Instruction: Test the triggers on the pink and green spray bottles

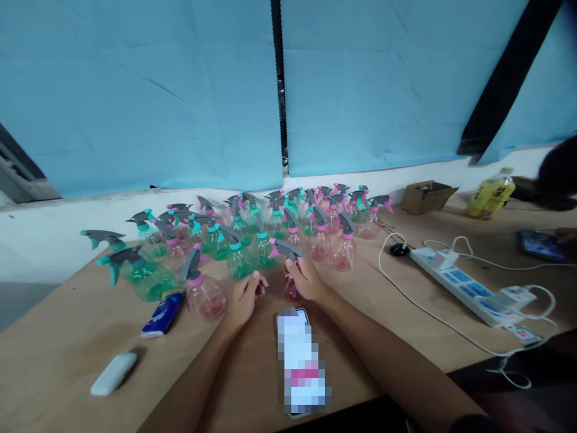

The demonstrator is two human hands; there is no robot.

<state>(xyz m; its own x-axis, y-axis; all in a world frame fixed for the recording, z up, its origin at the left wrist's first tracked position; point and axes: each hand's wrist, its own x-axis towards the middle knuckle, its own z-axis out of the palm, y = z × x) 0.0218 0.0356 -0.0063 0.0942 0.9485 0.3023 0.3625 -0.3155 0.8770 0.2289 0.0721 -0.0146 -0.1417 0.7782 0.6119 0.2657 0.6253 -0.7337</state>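
Note:
My right hand (306,279) is closed around the neck of a pink spray bottle (291,288), just below its grey and pink trigger head. The bottle stands upright on the table, partly hidden by the fingers. To the left of it, my left hand (246,297) rests with its fingers curled in and nothing seen in them. Beside that hand sits another pink spray bottle (207,297). A green spray bottle (241,261) stands right behind my hands. Between my forearms lies a phone (302,361) with its lit screen pixelated.
Several more green and pink spray bottles crowd the table (360,307) towards the wall. At left are a tipped green bottle (148,279), a blue packet (163,314) and a white case (113,374). At right lie a power strip (464,285) with cables, a carton (428,198) and a drink bottle (489,195).

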